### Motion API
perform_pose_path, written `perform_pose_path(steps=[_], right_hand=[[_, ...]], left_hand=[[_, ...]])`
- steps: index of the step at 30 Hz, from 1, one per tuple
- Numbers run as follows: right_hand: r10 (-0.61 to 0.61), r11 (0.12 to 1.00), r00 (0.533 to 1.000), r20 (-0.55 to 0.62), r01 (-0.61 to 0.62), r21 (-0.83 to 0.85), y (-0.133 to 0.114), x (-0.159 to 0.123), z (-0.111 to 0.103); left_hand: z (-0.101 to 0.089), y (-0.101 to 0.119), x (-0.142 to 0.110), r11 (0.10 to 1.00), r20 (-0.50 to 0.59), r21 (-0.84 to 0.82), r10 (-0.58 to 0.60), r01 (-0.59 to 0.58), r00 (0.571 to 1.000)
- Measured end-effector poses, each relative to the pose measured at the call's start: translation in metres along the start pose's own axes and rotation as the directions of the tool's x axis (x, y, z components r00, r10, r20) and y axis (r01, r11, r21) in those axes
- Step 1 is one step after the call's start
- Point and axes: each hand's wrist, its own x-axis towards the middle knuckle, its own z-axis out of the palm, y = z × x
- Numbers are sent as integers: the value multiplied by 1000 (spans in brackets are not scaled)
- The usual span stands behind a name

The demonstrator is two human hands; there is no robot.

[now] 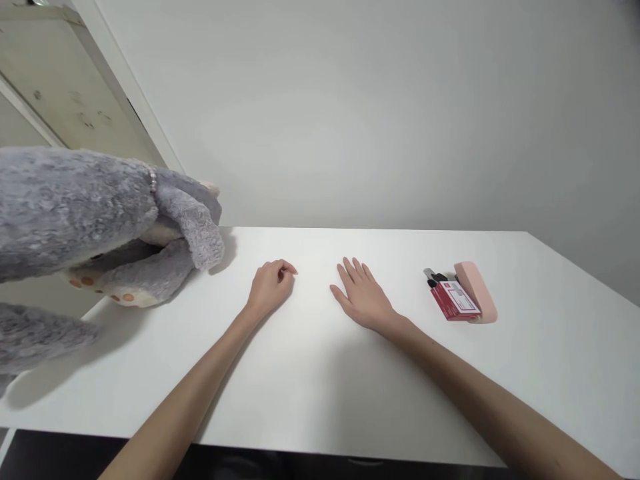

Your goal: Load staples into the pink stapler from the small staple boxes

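On the white table [300, 373], my left hand [271, 287] rests on its side with the fingers loosely curled in. A small gap shows between thumb and forefinger, and I see no object there. My right hand [364, 295] lies flat, palm down, its fingers spread, touching only the tabletop. To the right of it is a red and white box [453, 301], leaning against a pink case [476, 291]. Small black items [436, 280] and a silvery piece [429, 273] stick out behind the box; their kind is unclear.
A large grey plush toy [75, 207] takes up the left side, with a beaded string [153, 180] on it. Its leg [150, 280] reaches over the table. A plain pale wall [350, 133] rises behind the table, and a cream-coloured panel [75, 80] stands at upper left.
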Motion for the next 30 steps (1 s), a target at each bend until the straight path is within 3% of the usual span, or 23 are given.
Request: perform_pose_path(steps=[5, 13, 19, 25, 30], right_hand=[[-1, 1000, 1000, 5, 1, -15, -1, 0, 0], [1, 1000, 1000, 10, -1, -23, -3, -1, -2], [2, 1000, 1000, 26, -1, -19, -2, 0, -3], [-1, 999, 999, 48, 3, -35, -5, -1, -10], [-5, 999, 999, 54, 7, -46, -6, -1, -12]], left_hand=[[8, 12, 7, 999, 37, -41, 13, -12, 999], [2, 12, -3, 994, 73, -104, -8, 16, 997], [4, 22, -10, 993, 118, -67, 108, -101, 987], [5, 31, -17, 965, 177, -53, 261, -255, 949], [3, 32, -18, 949, 204, -43, 314, -312, 927]])
